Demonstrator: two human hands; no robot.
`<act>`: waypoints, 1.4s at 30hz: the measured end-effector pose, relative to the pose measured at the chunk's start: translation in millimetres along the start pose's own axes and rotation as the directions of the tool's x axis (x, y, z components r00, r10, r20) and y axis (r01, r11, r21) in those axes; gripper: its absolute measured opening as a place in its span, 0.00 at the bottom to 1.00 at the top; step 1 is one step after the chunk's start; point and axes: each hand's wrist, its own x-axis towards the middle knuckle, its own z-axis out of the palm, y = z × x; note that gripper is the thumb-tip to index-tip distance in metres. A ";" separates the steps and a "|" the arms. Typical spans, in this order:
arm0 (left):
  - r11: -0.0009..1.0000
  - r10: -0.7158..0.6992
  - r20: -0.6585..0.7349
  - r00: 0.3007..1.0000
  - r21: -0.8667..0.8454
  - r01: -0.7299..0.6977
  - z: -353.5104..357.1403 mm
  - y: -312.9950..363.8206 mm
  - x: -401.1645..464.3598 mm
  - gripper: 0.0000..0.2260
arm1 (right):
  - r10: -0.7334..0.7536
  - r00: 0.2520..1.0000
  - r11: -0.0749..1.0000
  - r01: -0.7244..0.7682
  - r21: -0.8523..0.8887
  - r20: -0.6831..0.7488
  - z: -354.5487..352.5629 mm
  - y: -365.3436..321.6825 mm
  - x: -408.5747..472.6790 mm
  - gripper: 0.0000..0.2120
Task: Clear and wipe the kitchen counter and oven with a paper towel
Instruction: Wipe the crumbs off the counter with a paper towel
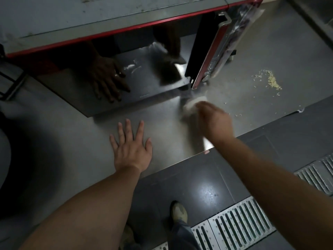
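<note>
left hand (131,148) flat on counter (75,141); right hand (214,121) grips paper towel (191,105).

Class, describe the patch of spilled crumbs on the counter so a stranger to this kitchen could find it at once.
Start at the steel counter and find the red-trimmed oven with its door swung open. To the right of that door lies a scatter of pale yellow crumbs, beyond the right hand with its paper towel. It is the only loose, grainy mess on the bare metal.
</note>
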 end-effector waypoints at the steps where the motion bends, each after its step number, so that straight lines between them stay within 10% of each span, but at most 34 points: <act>1: 1.000 0.000 0.003 1.000 0.000 0.000 -0.1 -0.3 -0.1 0.30 | -0.105 0.994 0.994 0.104 0.027 0.038 6.1 -14.4 -8.5 0.15; 9: 1.000 0.010 -0.015 1.000 0.010 -0.010 -0.2 0.3 0.8 0.31 | -0.527 0.833 0.845 0.534 0.002 0.171 35.8 -5.4 -59.0 0.12; 20: 1.000 -0.003 0.007 1.000 0.012 0.003 -5.8 2.1 -1.8 0.31 | 0.112 0.989 0.981 -0.095 -0.170 0.095 -15.3 92.4 39.6 0.17; 27: 1.000 -0.013 0.009 1.000 0.015 0.013 -7.3 3.0 -2.2 0.31 | -0.499 0.862 0.867 0.495 0.063 0.090 -4.1 27.6 -36.9 0.15; 31: 0.999 -0.015 -0.004 1.000 0.038 0.015 -7.8 4.3 -3.0 0.31 | -0.600 0.774 0.800 0.586 0.127 0.202 8.6 39.9 -74.5 0.14; 42: 1.000 -0.008 -0.019 1.000 0.030 0.009 -7.4 4.6 -2.5 0.31 | 0.123 0.992 0.987 -0.118 -0.111 0.037 -17.3 140.4 21.7 0.11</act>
